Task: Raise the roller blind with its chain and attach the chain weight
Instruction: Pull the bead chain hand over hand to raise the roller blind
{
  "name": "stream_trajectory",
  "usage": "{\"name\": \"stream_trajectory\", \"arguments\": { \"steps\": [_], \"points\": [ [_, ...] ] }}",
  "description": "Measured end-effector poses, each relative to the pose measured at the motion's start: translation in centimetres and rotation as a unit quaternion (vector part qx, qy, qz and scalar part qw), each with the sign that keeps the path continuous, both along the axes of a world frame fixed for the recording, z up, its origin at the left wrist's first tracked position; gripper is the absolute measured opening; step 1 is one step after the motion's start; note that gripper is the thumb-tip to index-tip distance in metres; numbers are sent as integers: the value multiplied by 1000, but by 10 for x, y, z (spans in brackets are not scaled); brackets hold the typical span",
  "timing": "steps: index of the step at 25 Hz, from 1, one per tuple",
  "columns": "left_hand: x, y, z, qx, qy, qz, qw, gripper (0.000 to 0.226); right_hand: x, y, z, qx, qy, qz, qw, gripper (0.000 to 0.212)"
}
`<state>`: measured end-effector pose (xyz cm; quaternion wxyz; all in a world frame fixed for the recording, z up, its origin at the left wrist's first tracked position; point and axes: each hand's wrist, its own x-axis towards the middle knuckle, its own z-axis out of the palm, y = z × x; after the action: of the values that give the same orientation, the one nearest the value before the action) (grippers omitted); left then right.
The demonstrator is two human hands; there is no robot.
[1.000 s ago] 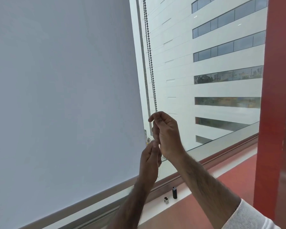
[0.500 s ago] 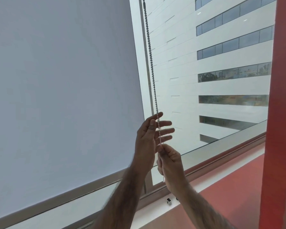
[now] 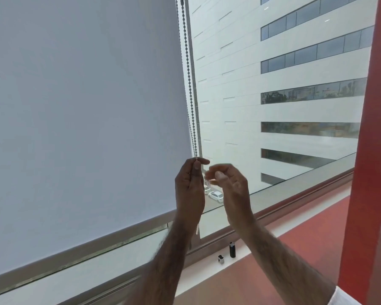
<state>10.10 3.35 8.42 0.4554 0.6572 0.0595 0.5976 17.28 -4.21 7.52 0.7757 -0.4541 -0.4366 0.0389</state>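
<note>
The white roller blind (image 3: pixel 81 111) covers the left window pane, and its grey bottom bar (image 3: pixel 75 247) hangs a little above the sill. A beaded chain (image 3: pixel 188 71) runs down along the blind's right edge. My left hand (image 3: pixel 190 188) pinches the chain between thumb and forefinger at its top. Just right of the chain is my right hand (image 3: pixel 229 183), blurred, fingers loosely curled, holding nothing that I can see. On the sill below lie a black cylindrical chain weight (image 3: pixel 232 250) and a small silver piece (image 3: pixel 221 259).
A red pillar (image 3: pixel 370 150) stands close on the right. The red sill surface (image 3: pixel 284 249) runs along the window's foot. Outside the glass is a white office building (image 3: pixel 295 106) with parked cars below.
My left hand has closed on the chain where it was open before. My right hand has let go of the chain and risen to the right. The blind's bottom bar sits slightly higher.
</note>
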Motion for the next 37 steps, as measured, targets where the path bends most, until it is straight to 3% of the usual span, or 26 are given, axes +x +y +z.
{"name": "stream_trajectory", "arguments": {
  "steps": [7,14,20,25,29,34,37],
  "points": [
    [2,-10,-67,-43,44,-38,997,25,-20,2,38,16,96,176,980,20],
    [-14,-11,-61,-82,79,-120,986,51,-13,3,40,17,69,240,968,23],
    [-22,-5,-11,-118,-19,-173,978,33,-4,-1,11,16,79,214,974,22],
    [-14,-17,14,-101,29,-207,973,30,-14,-3,-41,-34,107,212,971,25],
    [-6,-21,15,-94,30,-167,981,34,-16,-3,-47,-52,71,185,979,36],
    [-1,-10,13,-33,17,-66,997,33,0,-8,-40,-116,17,167,979,29],
    [4,-3,0,-3,14,-16,1000,33,14,-10,-10,-93,26,119,988,27]
  ]
}}
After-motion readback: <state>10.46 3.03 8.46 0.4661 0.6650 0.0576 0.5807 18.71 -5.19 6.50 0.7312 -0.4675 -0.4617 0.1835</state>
